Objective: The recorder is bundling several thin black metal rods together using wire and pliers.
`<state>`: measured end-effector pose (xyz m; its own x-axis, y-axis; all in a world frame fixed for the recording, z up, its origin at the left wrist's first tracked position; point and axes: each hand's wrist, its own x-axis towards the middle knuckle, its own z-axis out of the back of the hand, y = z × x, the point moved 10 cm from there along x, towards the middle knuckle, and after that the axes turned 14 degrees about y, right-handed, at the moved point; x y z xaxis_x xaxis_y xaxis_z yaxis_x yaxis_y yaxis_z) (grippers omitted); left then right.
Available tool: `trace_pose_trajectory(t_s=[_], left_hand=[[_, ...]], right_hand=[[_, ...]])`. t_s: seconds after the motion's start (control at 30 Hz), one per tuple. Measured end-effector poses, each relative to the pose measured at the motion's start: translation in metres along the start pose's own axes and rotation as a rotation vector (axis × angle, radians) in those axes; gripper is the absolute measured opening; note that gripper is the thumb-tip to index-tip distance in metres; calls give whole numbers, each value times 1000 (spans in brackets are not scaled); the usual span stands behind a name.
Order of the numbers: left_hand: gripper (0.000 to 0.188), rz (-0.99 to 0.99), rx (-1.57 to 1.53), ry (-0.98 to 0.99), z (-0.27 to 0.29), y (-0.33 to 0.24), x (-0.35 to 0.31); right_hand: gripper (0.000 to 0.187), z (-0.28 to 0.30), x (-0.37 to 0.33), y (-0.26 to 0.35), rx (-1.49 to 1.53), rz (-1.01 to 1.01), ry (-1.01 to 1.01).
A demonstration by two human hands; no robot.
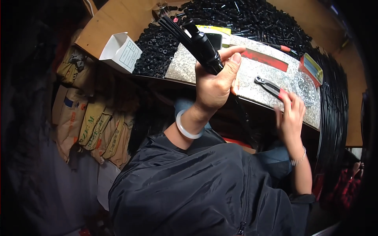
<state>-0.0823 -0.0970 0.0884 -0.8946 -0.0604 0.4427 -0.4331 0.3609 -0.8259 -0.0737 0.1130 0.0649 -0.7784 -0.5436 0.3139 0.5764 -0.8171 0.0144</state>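
My left hand (216,84) is closed around a bundle of black plastic pieces (201,45), raised above the near edge of the worktop. Several thin rods stick out of the bundle toward the upper left, beside a thicker block. At the right, my right hand (292,118) has its fingers on the red handle end of black end-cutting pincers (268,86). The pincers lie on a speckled grey board (248,80), with their jaws pointing left and away from me. Part of the grip is hidden behind my fingers.
Heaps of small black parts (252,19) cover the back of the worktop. Long black strips (334,114) hang over its right side. A red strip (264,59), an open red box (313,70) and crumpled clear plastic (305,88) lie near my right hand. A white carton (121,53) stands left.
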Motion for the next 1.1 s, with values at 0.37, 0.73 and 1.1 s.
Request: trace_pose_trajectory(t_s=[0.37,0.73,1.1], left_hand=[[38,236,-1134,11,-74,74,-74],[20,-66,1487,-63,134,-6,-33],[20,166,1901,143,244,17,12]], right_hand=[[105,61,-101,-20,1411,-74,-697],[27,-61,-67,1,1674,74,-150],[15,-65,-27,-5,1815,117,19]])
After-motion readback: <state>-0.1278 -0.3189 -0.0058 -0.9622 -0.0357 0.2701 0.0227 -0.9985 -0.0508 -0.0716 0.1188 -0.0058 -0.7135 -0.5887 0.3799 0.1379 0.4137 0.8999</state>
